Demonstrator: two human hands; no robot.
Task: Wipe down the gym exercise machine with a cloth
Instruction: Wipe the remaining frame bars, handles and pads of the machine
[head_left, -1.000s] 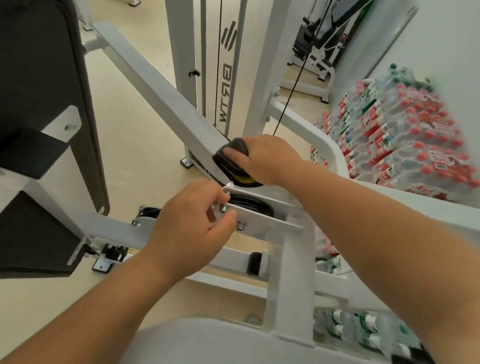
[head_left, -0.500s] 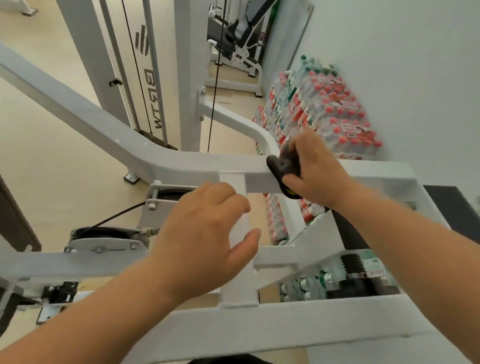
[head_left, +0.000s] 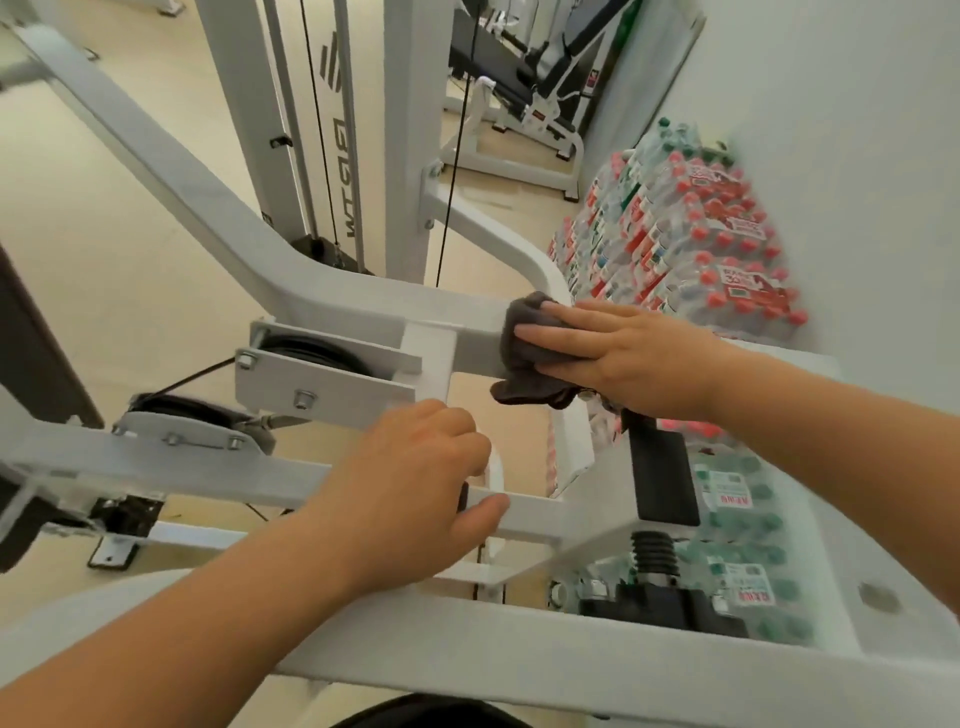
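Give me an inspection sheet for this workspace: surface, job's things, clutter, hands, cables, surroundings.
Surface: white machine frame of painted bars; no marks visible.
Job's things: dark grey cloth draped over the frame's crossbar, one end hanging below.
Clutter: packs of bottled water stacked against the wall, with more beneath the frame.
Hands: right hand presses the cloth with flat fingers; left hand appears to grip a lower part of the frame.
Cables: black cable runs down behind the crossbar; another leads to the pulleys.
Surroundings: beige floor, white wall, another gym machine behind.
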